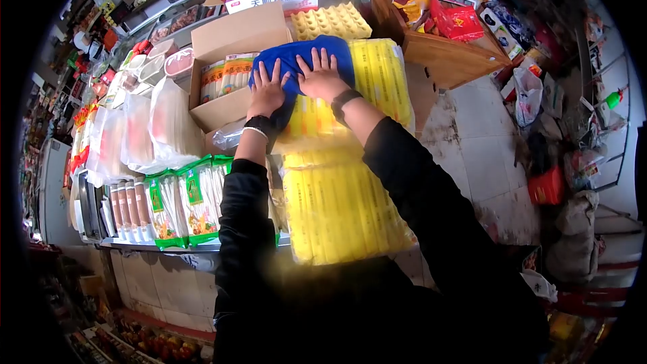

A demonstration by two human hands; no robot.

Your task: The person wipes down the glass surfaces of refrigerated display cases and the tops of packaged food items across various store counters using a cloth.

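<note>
A folded blue cloth lies across the upper part of the yellow plastic-wrapped packages. My left hand rests on the cloth's left part with fingers spread, a bracelet at its wrist. Just right of it, my right hand lies flat with its fingers apart on the cloth, a dark band round the wrist. Neither hand grips anything. Left of the cloth stands an open cardboard box holding noodle packets.
A yellow egg tray sits behind the cloth. Green-and-white noodle packs and plastic-bagged stacks stand at left. At upper right, a wooden box has red packets on top; tiled floor shows below.
</note>
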